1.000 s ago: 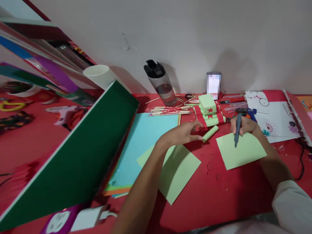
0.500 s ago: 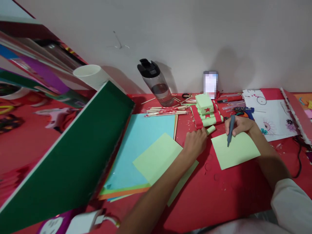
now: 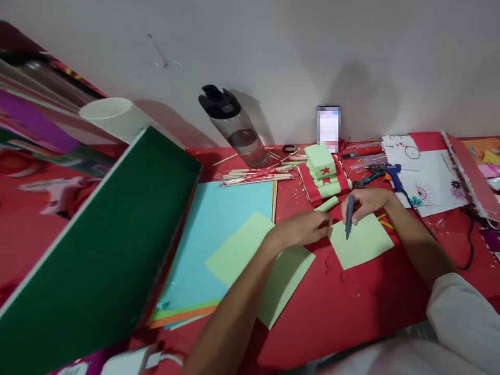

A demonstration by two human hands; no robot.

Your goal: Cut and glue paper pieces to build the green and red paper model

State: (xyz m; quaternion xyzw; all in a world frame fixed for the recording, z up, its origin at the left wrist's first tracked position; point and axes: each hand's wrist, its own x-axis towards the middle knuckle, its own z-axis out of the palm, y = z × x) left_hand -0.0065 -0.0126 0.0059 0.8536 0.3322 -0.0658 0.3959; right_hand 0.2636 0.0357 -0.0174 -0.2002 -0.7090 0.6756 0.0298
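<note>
A grey marker [image 3: 349, 216] is held tip-down in my right hand [image 3: 365, 202], over a light green sheet of paper [image 3: 363, 242]. My left hand [image 3: 307, 229] has its fingers curled closed at this sheet's left corner, touching its edge. Just behind the left hand lies a small light green paper roll [image 3: 327, 204]. Beyond it sits a model of green rolls and red strips [image 3: 324, 174] with red stars, shaped like a tank. More light green paper [image 3: 285, 281] lies under and beside my left forearm.
A large dark green board [image 3: 117, 250] leans at the left beside blue paper [image 3: 226, 208]. Toward the wall stand a water bottle [image 3: 242, 133], thin sticks [image 3: 253, 176] and a phone [image 3: 328, 129]. A blue glue gun [image 3: 394, 176] and decorated white paper [image 3: 429, 182] lie at the right.
My left hand has left the small roll and moved to the paper's left corner. The right hand, still with the marker, and the sheet have shifted a little left; the view has turned slightly.
</note>
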